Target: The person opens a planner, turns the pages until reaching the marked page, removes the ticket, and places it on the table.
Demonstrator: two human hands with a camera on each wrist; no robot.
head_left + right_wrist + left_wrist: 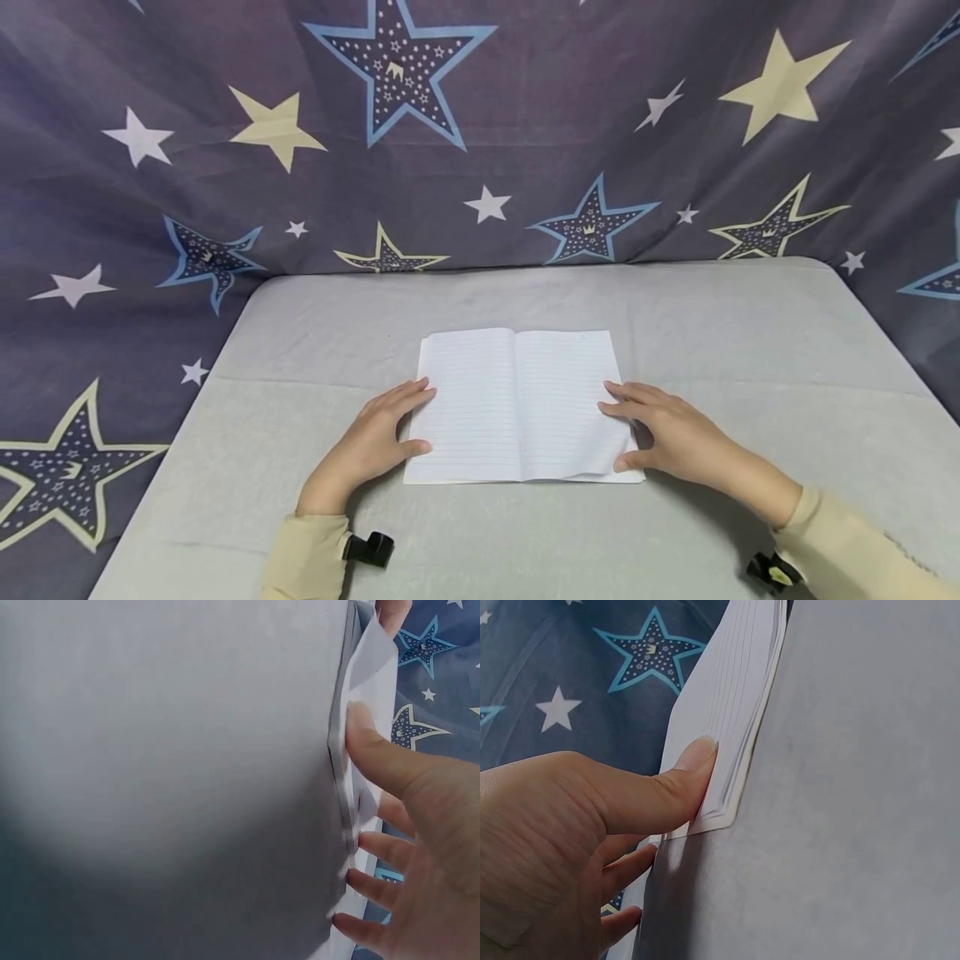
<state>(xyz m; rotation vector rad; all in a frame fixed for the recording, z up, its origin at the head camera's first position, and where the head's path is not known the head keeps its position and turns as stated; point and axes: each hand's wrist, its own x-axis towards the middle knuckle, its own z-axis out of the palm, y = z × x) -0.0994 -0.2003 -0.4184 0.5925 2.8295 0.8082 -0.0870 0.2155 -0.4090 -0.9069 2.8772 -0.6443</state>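
An open notebook (468,408) with lined white pages lies on the grey-covered table. My left hand (375,433) rests on its left edge, thumb and fingers spread apart. In the left wrist view the left thumb (694,761) presses on the page near the corner. At the right edge lies my right hand (671,429), its fingertips on the right page (562,392) and its thumb by the lower corner. That page's lower right part is buckled and raised off the sheets below. In the right wrist view the right thumb (361,727) touches the raised paper.
The table (360,325) has a pale grey cover with fold lines. A dark curtain (540,108) with star prints hangs behind it and along both sides. Black bands with small devices (369,550) sit at both wrists, by beige sleeves (307,554).
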